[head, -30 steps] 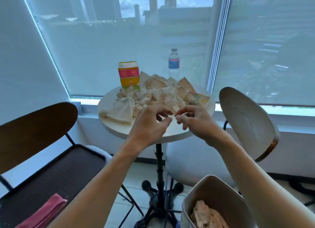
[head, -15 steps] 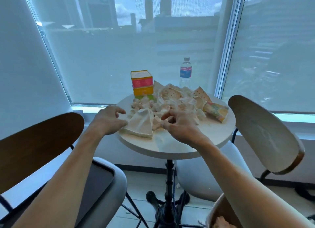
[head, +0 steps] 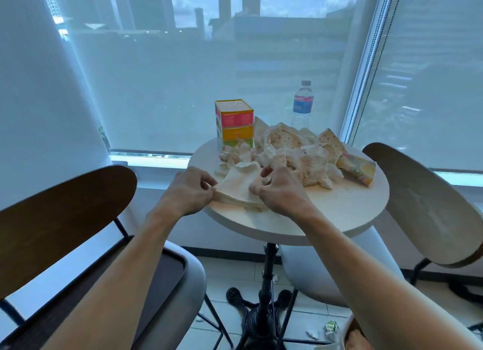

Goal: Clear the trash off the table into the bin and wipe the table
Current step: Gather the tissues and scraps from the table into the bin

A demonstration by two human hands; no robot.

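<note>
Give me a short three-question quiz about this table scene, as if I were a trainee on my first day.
1. True or false: both hands grip the same white napkin.
2. What stands nearest the window? A) striped carton B) water bottle C) paper cup
3. Fill in: the crumpled paper pile lies on the round ____.

Key: 1 true, the left hand and right hand pinch its opposite sides; 2 B; 3 table.

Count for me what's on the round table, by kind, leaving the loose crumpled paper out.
Colourful striped box: 1
Water bottle: 1
Flattened paper cup: 1
Large white napkin, pinched by the left hand and right hand: 1
Total: 4
</note>
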